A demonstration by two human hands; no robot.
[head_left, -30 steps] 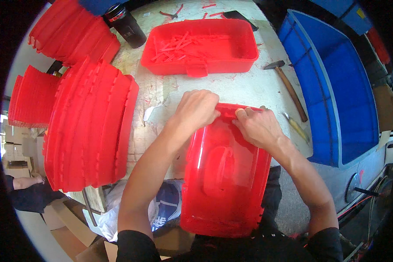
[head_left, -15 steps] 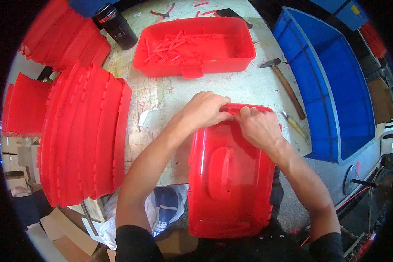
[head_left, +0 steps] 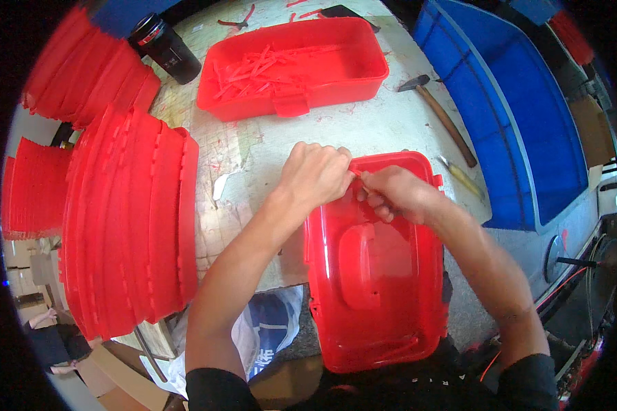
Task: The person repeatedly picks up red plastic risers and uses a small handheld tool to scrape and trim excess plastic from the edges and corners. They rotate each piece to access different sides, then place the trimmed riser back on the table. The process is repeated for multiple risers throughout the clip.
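A shiny red plastic lid (head_left: 397, 301) with a raised oblong handle shape tilts between the table's near edge and my body. Over its far left corner, my left hand (head_left: 319, 172) is closed with the knuckles up. My right hand (head_left: 396, 194) is pinched beside it, above the lid's far part, its other fingers curled. A short bit of red plastic strip (head_left: 356, 172) shows between the two hands; both seem to grip it, though the fingers cover most of it. Further off, a red bin (head_left: 291, 101) holds several loose red strips.
Stacked red plastic parts (head_left: 134, 226) rise at the left, near a black tumbler (head_left: 168, 51). A hammer (head_left: 445, 123) and a pale-handled blade tool (head_left: 463, 179) lie right of the lid. Beyond them stands a large blue crate (head_left: 504, 123). Red-handled pliers (head_left: 238, 22) lie at the back.
My right hand has come off the lid's far rim and turned, pinching beside my left hand at the corner. The far rim now shows uncovered. The lid sits slightly further right in view.
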